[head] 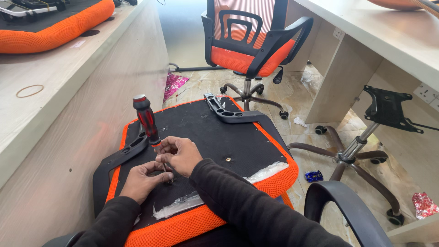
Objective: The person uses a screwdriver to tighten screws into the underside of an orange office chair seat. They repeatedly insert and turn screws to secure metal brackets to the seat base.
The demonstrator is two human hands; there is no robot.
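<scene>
An upturned orange chair seat (pixel 274 180) with a black underside lies in front of me. My right hand (pixel 180 153) grips the shaft of a red-and-black-handled screwdriver (pixel 146 119), which stands tilted with its tip down on the seat's underside. My left hand (pixel 141 180) rests on the underside with its fingers pinched around the tip. A black armrest (pixel 121 158) lies along the seat's left edge, another black armrest (pixel 226 112) at its far edge. A bare screw hole (pixel 227 159) shows to the right.
Wooden desks flank me left and right. An assembled orange mesh chair (pixel 249 41) stands ahead. A wheeled chair base (pixel 354 153) with a black mounting plate (pixel 386 107) stands on the right. Another orange seat (pixel 55 27) lies on the left desk. Wrappers litter the floor.
</scene>
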